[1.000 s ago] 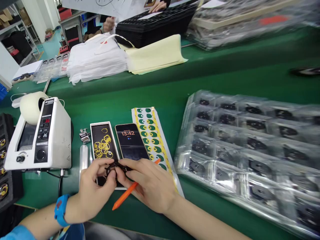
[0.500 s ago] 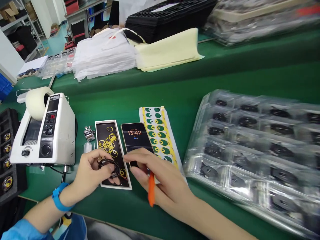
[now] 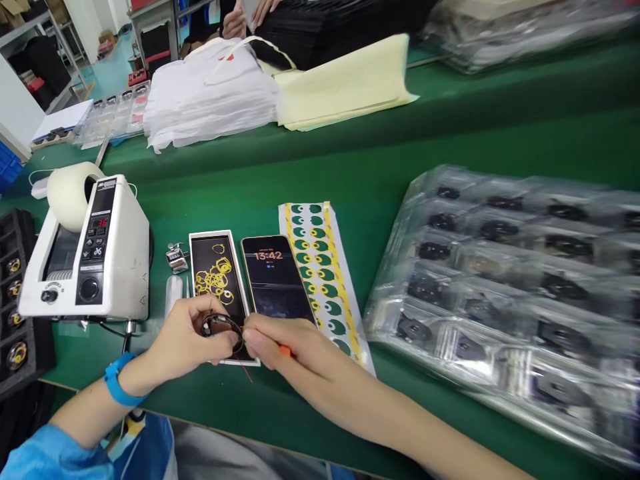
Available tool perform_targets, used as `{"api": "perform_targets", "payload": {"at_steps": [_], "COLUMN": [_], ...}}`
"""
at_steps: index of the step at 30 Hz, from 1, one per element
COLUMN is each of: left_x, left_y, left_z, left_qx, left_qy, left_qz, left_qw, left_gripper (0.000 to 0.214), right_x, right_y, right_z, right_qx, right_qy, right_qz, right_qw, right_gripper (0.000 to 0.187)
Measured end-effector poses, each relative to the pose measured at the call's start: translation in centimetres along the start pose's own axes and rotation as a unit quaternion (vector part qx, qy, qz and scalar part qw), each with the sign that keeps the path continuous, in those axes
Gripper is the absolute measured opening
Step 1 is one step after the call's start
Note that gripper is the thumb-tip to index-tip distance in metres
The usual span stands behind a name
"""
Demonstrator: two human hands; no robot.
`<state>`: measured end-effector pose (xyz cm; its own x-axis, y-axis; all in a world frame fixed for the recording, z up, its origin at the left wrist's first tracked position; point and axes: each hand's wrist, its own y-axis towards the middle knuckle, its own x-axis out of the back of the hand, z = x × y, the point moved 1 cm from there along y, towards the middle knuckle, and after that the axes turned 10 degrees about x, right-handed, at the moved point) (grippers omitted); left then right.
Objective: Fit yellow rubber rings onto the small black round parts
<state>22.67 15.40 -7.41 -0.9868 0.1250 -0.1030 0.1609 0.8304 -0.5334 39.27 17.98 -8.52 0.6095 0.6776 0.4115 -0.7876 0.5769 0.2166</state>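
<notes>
Between the thumb and fingers of my left hand, a black ring-shaped part is held over the lower end of a white-rimmed box. A thin reddish wire hangs below it. My right hand is closed, with its fingertips pinched at the right edge of the ring. An orange-handled tool sits in that hand, mostly hidden by the fingers. Several yellow rings lie in the box. A phone lies just beyond my right hand, next to a sheet of yellow die-cut stickers.
A white tape dispenser stands at the left, beside a black foam tray. A small metal dispenser is near the box. Stacked clear blister trays fill the right. White sheets and yellow paper lie behind; another person's hands show there.
My right hand has moved left and closed in on the ring, and the orange tool is now mostly covered. The wire hanging below has come into view. Another person's hands appear at the top.
</notes>
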Motion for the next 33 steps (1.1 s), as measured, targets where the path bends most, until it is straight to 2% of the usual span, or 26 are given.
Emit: {"api": "perform_targets", "payload": {"at_steps": [2, 4, 7, 14, 18, 21, 26, 33], "left_x": [0.1, 0.3, 0.4, 0.4, 0.3, 0.3, 0.5, 0.0], "left_y": [0.1, 0.1, 0.1, 0.2, 0.2, 0.1, 0.1, 0.1], "left_z": [0.1, 0.1, 0.2, 0.2, 0.1, 0.1, 0.2, 0.6], "left_qx": [0.009, 0.011, 0.008, -0.003, -0.001, 0.012, 0.007, 0.025], "left_qy": [-0.023, -0.039, -0.034, -0.038, -0.062, -0.073, -0.076, -0.064], "left_qz": [-0.003, -0.009, -0.010, -0.011, -0.009, -0.012, -0.049, -0.053], "left_qw": [1.000, 0.999, 0.999, 0.999, 0.998, 0.997, 0.996, 0.996], "left_gripper": [0.017, 0.023, 0.028, 0.036, 0.035, 0.036, 0.036, 0.034], "right_x": [0.2, 0.4, 0.4, -0.2, -0.3, -0.4, -0.2, 0.0], "right_y": [0.0, 0.0, -0.1, 0.0, 0.1, 0.1, 0.2, 0.6], "right_z": [0.0, -0.2, -0.6, -1.4, -1.6, -1.9, -1.7, -1.1], "right_qx": [-0.065, -0.088, -0.078, -0.065, -0.071, -0.074, -0.097, -0.142], "right_qy": [0.066, 0.082, 0.083, 0.123, 0.101, 0.089, 0.080, 0.089], "right_qz": [0.010, 0.013, 0.005, -0.041, -0.079, -0.085, -0.097, -0.080], "right_qw": [0.996, 0.993, 0.994, 0.989, 0.989, 0.990, 0.987, 0.983], "right_gripper": [0.048, 0.046, 0.042, 0.050, 0.042, 0.038, 0.036, 0.033]}}
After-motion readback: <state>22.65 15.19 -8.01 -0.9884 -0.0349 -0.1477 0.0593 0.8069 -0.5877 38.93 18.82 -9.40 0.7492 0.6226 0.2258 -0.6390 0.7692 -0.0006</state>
